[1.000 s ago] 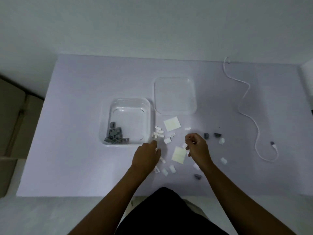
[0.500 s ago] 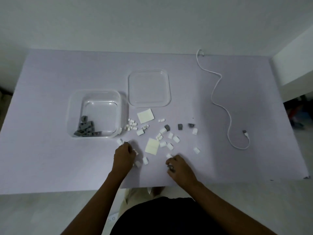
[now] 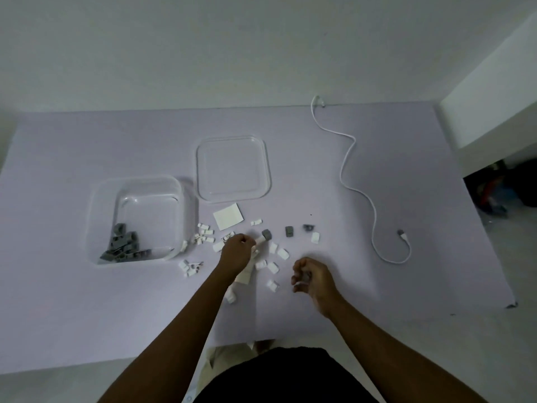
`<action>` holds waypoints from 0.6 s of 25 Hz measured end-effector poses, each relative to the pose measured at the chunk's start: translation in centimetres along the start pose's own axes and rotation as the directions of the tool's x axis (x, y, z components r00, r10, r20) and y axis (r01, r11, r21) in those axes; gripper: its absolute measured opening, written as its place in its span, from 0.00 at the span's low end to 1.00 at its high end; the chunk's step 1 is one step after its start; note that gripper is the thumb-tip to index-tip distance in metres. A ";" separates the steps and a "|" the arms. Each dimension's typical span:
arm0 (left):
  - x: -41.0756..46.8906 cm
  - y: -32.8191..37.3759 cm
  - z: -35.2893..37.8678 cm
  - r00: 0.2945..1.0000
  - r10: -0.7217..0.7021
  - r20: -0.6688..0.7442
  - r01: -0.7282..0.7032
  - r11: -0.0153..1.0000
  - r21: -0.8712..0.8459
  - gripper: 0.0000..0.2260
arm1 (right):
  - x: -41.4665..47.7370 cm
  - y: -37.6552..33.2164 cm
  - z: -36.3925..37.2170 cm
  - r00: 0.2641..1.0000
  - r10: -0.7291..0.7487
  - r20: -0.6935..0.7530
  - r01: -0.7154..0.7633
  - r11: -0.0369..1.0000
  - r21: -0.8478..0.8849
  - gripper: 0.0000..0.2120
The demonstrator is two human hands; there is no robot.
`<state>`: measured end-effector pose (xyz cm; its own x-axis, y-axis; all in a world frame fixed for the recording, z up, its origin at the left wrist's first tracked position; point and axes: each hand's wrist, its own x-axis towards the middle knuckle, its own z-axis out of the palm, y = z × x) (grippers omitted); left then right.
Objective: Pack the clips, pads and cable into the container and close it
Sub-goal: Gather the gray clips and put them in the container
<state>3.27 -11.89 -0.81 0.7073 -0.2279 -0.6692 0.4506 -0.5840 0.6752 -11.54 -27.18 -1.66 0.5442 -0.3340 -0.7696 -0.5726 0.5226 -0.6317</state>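
Note:
A clear square container (image 3: pixel 186 205) stands left of centre with several grey clips (image 3: pixel 125 245) in its near corner. Its clear lid (image 3: pixel 232 168) lies flat behind and to the right. White clips (image 3: pixel 273 257) are scattered in front of the lid, with three grey clips (image 3: pixel 289 231) among them. One pale square pad (image 3: pixel 228 216) lies by the lid; another pad (image 3: pixel 245 274) is partly under my left wrist. My left hand (image 3: pixel 236 253) is curled over the pile, pinching a white clip at its fingertips. My right hand (image 3: pixel 312 279) holds a grey clip in curled fingers. A white cable (image 3: pixel 360 193) snakes along the right.
The purple table (image 3: pixel 87 301) ends just in front of my arms and at the right, where a white ledge (image 3: pixel 494 91) and dark clutter (image 3: pixel 499 193) on the floor show. A few white clips (image 3: pixel 190 266) lie near the container's front right corner.
My left hand moved right and away from me, from the clips near the container into the pile's middle. My right hand rose from the near edge holding a grey clip.

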 end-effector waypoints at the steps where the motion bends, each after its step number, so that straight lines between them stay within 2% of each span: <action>1: 0.5 0.7 0.9 0.995 0.095 -0.020 -0.089 0.974 0.209 0.09 | 0.8 -1.0 -0.7 0.998 -0.042 -0.047 0.039 0.997 -0.068 0.11; 2: 0.8 1.3 1.7 0.985 0.173 -0.025 -0.151 0.912 0.381 0.11 | 1.7 -1.8 -1.2 0.987 -0.126 -0.098 0.102 0.970 -0.220 0.10; 3: 1.1 1.8 2.3 0.973 0.231 -0.021 -0.189 0.842 0.506 0.12 | 2.7 -2.6 -1.7 0.961 -0.241 -0.137 0.166 0.897 -0.409 0.09; 5: 1.8 2.3 3.2 0.952 0.305 -0.019 -0.218 0.721 0.658 0.17 | 4.6 -4.2 -2.4 0.878 -0.463 -0.121 0.265 0.682 -0.682 0.03; 8: 3.4 2.2 4.0 0.953 0.300 -0.034 -0.179 0.654 0.735 0.24 | 7.2 -6.0 -3.2 0.859 -0.511 0.011 0.306 0.497 -0.812 0.12; 11: 4.4 1.9 4.7 0.946 0.324 -0.023 -0.190 0.606 0.772 0.17 | 9.4 -6.4 -3.8 0.884 -0.460 0.087 0.264 0.336 -0.904 0.17; 13: 4.6 1.6 5.0 0.932 0.361 -0.025 -0.210 0.594 0.777 0.14 | 10.2 -6.2 -4.0 0.878 -0.469 0.094 0.252 0.286 -0.924 0.14; 15: 4.6 1.5 5.2 0.925 0.378 -0.034 -0.216 0.599 0.771 0.12 | 10.7 -5.8 -4.2 0.859 -0.504 0.095 0.272 0.290 -0.918 0.10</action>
<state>4.43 -17.86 -4.48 0.8433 -0.4048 -0.3536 -0.3028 -0.9013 0.3096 -4.95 -37.08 -6.63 0.8142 -0.4750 -0.3338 -0.5806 -0.6592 -0.4779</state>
